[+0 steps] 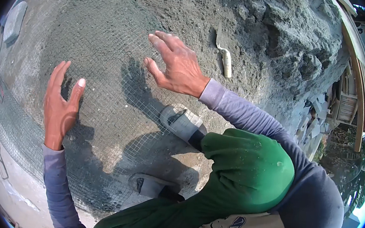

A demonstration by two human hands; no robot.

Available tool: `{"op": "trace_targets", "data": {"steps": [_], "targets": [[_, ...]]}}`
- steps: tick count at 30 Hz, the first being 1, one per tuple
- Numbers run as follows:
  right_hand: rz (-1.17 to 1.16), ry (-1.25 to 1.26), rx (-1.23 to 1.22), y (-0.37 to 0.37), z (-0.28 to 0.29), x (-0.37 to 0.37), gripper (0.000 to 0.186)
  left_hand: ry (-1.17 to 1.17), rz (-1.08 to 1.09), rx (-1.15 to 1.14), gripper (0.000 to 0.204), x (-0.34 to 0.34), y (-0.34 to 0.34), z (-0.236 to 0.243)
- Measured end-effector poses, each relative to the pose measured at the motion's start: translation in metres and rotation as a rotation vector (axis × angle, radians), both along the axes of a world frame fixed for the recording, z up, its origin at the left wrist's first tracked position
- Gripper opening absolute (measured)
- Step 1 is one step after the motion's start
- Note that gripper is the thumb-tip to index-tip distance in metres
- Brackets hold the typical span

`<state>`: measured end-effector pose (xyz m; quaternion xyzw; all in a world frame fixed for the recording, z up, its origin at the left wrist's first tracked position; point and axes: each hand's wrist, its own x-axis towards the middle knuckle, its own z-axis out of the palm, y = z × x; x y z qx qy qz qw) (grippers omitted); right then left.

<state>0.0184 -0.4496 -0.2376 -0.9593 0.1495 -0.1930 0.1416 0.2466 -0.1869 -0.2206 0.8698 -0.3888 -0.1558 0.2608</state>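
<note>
Wire mesh was seen spread flat over grey sand, directly under & btwn both sets of fingers. On the R hand fingers were parted, bent slightly, thumb set off below them, w/ nothing gripped; on the L hand fingers were held nearer together, thumb well apart, gap left open, also nothing gripped. Whether the mesh was touched by L fingertips couldn't be told; the R hand was judged clear of it, as a hand-shaped shadow was cast on the wires beside it.

From the fingers, mesh was laid out below, & also toward the wearer's feet. Its long axis couldn't be made out, edges being blurred into the sand & bent by the lens; which hand was nearer couldn't be settled either.

Pose: back of each hand was turned to the cam. R fingers were pointed to pic left, forearm brought in from the lower right in a mauve sleeve; L fingers were pointed up the pic, forearm nearly upright from the lower edge.

Farther out, a trowel was left on sand just beyond the R wrist, handle toward the wearer. Pale shoes were planted near the mesh's lower part. A sand heap was banked upper right; a pale block was set far left.
</note>
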Motion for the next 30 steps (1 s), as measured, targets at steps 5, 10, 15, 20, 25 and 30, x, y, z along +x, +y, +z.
{"op": "trace_targets", "data": {"steps": [5, 10, 15, 20, 25, 30], "targets": [[0.028, 0.423, 0.351, -0.001, -0.086, -0.111, 0.059, 0.003, -0.340, -0.018, 0.085, -0.063, -0.156, -0.071], [-0.355, 0.298, 0.460, -0.034, -0.055, -0.135, 0.050, -0.401, -0.492, 0.448, 0.104, -0.118, -0.189, -0.152], [-0.854, 0.263, 0.104, -0.135, -0.084, -0.176, 0.049, -0.392, -0.514, 0.481, 0.108, -0.121, -0.197, -0.160], [-0.827, 0.327, 0.302, -0.170, -0.109, -0.203, 0.045, -0.355, -0.485, 0.418, 0.108, -0.145, -0.208, -0.157], [-0.879, 0.287, 0.377, -0.119, -0.085, -0.250, 0.043, -0.403, -0.469, 0.395, 0.104, -0.138, -0.199, -0.174], [-1.598, 0.068, 0.496, -0.058, -0.079, -0.415, 0.042, -0.440, -0.495, 0.414, 0.108, -0.143, -0.204, -0.168]]}}
